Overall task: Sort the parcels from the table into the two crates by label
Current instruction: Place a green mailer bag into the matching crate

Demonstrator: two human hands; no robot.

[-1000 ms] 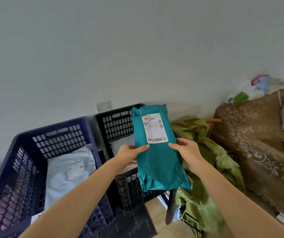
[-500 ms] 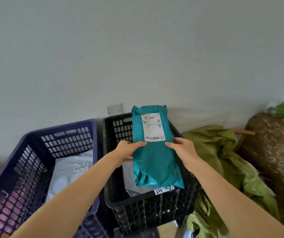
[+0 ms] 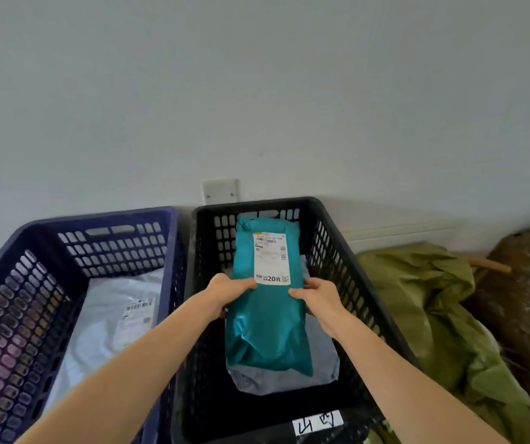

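Teal parcel (image 3: 268,328), gripped by both hands, inside black crate (image 3: 350,261) atop grey parcel (image 3: 321,363).

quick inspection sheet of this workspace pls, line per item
surface: no table in view
job's things: teal parcel inside black crate, label up, over a grey parcel; white parcel in blue crate; black crate has a handwritten tag
clutter: green cloth and brown patterned fabric right of the black crate
grippers: left hand and right hand grip the teal parcel's sides
cables: nothing seen
surroundings: plain wall with a white plate behind the crates
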